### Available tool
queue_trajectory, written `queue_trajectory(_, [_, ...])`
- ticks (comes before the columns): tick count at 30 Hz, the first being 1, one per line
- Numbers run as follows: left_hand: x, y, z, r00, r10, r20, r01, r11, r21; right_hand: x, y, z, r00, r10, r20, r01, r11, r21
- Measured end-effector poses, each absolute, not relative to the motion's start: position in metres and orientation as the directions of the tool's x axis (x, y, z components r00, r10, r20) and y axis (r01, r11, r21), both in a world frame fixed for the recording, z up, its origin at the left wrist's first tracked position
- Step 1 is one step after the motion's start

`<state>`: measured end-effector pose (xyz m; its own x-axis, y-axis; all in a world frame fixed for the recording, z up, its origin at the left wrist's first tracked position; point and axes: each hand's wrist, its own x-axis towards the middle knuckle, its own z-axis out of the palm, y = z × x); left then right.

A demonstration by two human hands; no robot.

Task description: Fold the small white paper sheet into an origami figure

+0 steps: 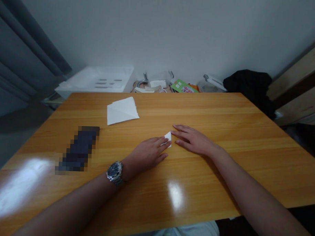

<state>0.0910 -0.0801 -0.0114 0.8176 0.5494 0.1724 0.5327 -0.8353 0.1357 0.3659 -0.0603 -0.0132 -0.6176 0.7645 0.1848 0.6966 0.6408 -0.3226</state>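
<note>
A small folded piece of white paper (168,136) lies on the wooden table (199,109), partly hidden under fingers. My left hand (150,152), with a metal watch (115,172) on its wrist, rests over the paper, its fingers stretched out flat and pressing on it. Just to the right, my right hand (191,139) lies with spread fingers on the tabletop. Its index fingertip reaches the paper's upper right corner; whether it touches cannot be made out.
White paper sheets (123,111) lie toward the table's back left. A blurred dark object (80,149) is at the left. Behind the far edge are a white plastic tray (96,79), a green booklet (184,86) and black cloth (248,83).
</note>
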Motion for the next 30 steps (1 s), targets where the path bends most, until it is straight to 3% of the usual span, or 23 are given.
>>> queue_trajectory(12, [0.0925,-0.0798,-0.0091,0.825,0.544,0.150,0.527,-0.838,0.143,0.3619,-0.0596,-0.0121,-0.593,0.785,0.180,0.739,0.619,-0.264])
queue_trajectory(20, [0.0939,-0.0794,-0.0089,0.827,0.542,0.149,0.527,-0.840,0.130,0.3624,-0.0578,-0.0111,-0.554,0.814,0.173,0.753,0.579,-0.311])
queue_trajectory(25, [0.0927,-0.0800,-0.0100,0.832,0.533,0.155,0.520,-0.846,0.115,0.3637,-0.0615,-0.0117,-0.649,0.746,0.153,0.711,0.665,-0.227])
queue_trajectory(30, [0.0930,-0.0810,-0.0081,0.827,0.543,0.146,0.529,-0.839,0.128,0.3610,-0.0600,-0.0124,-0.596,0.794,0.122,0.772,0.608,-0.188])
